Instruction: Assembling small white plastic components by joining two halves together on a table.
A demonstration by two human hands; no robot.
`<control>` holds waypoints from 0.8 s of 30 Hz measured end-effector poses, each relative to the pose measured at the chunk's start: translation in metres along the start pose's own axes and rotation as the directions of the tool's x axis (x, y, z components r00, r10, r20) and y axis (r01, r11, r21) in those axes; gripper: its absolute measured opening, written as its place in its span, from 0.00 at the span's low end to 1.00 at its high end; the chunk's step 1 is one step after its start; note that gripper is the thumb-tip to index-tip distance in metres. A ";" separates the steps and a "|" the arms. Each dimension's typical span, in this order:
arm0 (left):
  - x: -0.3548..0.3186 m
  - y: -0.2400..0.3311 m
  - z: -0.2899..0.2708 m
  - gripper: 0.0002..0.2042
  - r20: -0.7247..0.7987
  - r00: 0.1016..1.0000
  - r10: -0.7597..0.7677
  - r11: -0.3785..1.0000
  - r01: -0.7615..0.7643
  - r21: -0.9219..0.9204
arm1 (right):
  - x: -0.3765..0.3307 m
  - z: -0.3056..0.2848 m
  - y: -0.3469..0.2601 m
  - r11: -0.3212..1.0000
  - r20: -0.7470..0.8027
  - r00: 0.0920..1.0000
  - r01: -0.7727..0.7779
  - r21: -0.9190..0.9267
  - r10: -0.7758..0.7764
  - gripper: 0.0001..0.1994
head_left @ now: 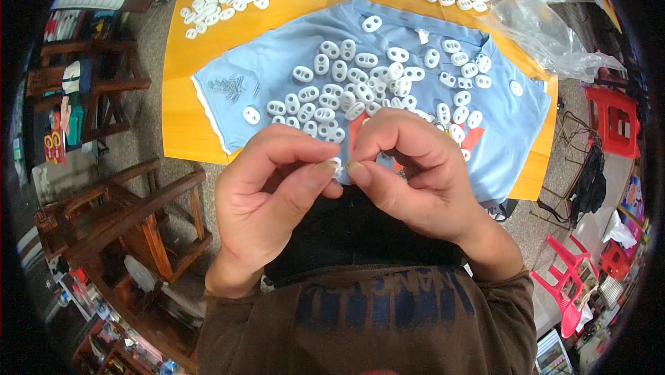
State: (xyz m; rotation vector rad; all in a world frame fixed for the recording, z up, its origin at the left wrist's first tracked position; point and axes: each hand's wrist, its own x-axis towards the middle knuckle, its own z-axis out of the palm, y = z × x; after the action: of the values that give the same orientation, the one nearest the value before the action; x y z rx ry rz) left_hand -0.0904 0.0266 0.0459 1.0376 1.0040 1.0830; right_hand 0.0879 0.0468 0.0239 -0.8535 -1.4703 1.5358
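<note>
Close in front of my body, my left hand (267, 198) pinches a small white oval plastic piece (337, 166) between thumb and fingers; only part of it shows. Right beside it, the thumb and forefinger of my right hand (422, 177) are pressed together at the piece's edge. What that hand holds, if anything, is too small to make out. Beyond my hands, a pale blue T-shirt (512, 125) lies spread out, with a loose heap of white two-holed oval pieces (339, 70) on it. Small thin dark metal bits (228, 88) lie on its left sleeve.
Under the shirt is a yellow wooden table (181, 115). More white ovals (208, 7) line its far side, beside clear plastic bags (537, 32). Wooden chair frames (149, 226) stand at the left. Red plastic stools (568, 278) and a folding metal frame (564, 160) are at the right.
</note>
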 end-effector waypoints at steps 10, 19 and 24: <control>0.000 -0.004 0.003 0.07 0.020 0.996 0.083 0.983 -0.085 0.161 | 0.002 -0.001 -0.005 0.966 -0.027 0.985 0.160 -0.203 -0.169 0.04; -0.001 -0.013 0.001 0.07 0.134 0.979 0.154 0.942 -0.187 0.280 | -0.001 0.000 0.002 0.932 -0.023 0.962 0.258 -0.254 -0.273 0.05; -0.006 -0.012 0.013 0.06 -0.095 0.995 -0.028 0.996 0.036 0.081 | -0.004 0.003 0.004 0.944 -0.087 0.964 0.224 -0.243 -0.251 0.03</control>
State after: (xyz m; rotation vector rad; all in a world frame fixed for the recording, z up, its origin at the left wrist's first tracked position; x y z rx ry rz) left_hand -0.0766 0.0167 0.0379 1.0417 1.1451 1.0795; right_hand 0.0864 0.0424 0.0194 -0.8487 -1.6220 1.1331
